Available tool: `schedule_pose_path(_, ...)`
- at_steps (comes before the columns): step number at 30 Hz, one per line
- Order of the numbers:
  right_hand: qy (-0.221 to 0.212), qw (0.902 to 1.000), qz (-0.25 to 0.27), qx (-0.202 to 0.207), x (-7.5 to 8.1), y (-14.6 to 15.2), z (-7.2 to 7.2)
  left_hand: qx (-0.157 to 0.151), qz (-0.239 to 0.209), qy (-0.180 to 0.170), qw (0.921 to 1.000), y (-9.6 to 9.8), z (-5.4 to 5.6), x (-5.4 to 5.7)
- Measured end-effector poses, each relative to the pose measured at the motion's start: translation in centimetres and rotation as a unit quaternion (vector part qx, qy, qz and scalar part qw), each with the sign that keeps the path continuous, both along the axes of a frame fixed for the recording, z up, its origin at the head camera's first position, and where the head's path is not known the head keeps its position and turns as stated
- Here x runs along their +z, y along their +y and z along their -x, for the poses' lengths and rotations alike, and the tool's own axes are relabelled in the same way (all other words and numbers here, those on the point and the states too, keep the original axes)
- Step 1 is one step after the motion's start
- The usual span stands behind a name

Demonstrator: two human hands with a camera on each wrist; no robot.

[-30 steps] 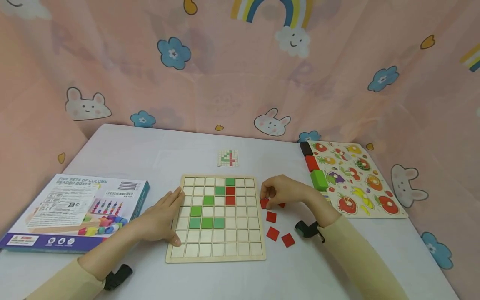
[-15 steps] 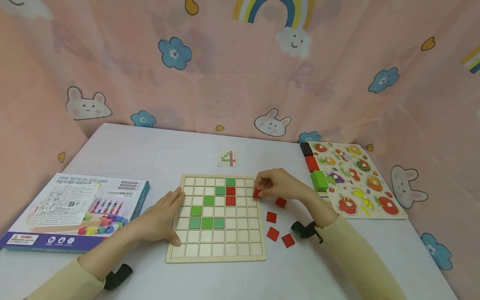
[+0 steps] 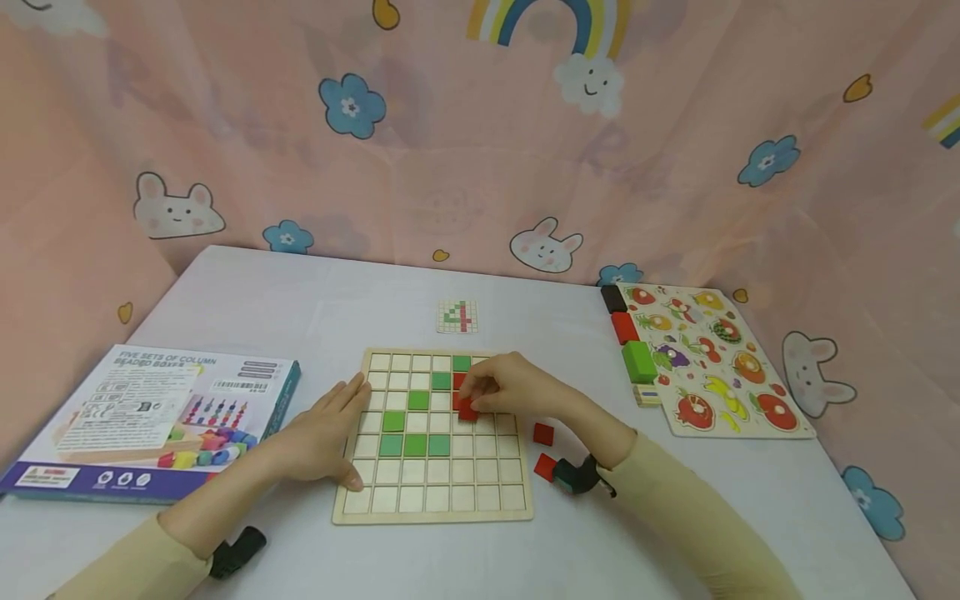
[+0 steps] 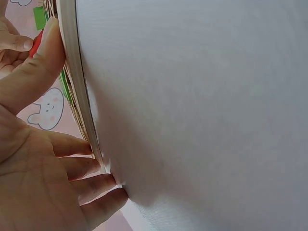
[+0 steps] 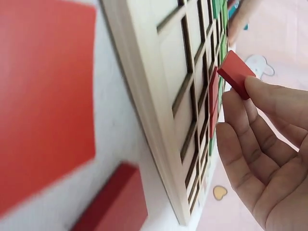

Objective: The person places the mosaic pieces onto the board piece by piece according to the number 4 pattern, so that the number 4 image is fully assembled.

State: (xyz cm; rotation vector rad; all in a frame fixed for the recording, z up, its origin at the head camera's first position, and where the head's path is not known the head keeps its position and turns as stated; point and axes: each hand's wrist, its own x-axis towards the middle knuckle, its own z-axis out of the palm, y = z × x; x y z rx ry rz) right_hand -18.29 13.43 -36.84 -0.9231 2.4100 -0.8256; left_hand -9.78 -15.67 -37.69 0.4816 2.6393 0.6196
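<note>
A wooden grid board (image 3: 435, 499) lies in the middle of the white table, with several green tiles (image 3: 415, 445) and some red tiles set in its squares. Along its left edge rests my left hand (image 3: 318, 437), fingers extended and thumb against the rim (image 4: 72, 57). My right hand (image 3: 517, 387) is over the upper right part of the board. Between thumb and fingertip it pinches a red square tile (image 5: 236, 72), tilted above the grid in the right wrist view. Right of the board lie loose red tiles (image 3: 543, 434); the right wrist and its camera cover part of that area.
Behind the board is a small pattern card (image 3: 457, 317). A boxed toy (image 3: 150, 425) lies at the left. On the right are a fruit picture board (image 3: 708, 367) and a row of black, red and green blocks (image 3: 638, 362). A pink printed curtain hangs behind the table.
My right hand has picked up a red tile from beside the board and carried it left over the grid. The left hand has stayed at the board's edge.
</note>
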Motion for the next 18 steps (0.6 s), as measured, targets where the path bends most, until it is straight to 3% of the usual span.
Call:
schedule_pose_path(8,0.015,0.9997,-0.012,0.017,-0.5,-1.1,-0.4,0.0,0.002,0.0,1.0,0.0,0.1,-0.1)
schedule_pose_path(18,0.049,0.9981,-0.037,0.007,-0.6,-1.4,-0.6,0.002,-0.001,-0.003,1.0,0.0,0.1,-0.1)
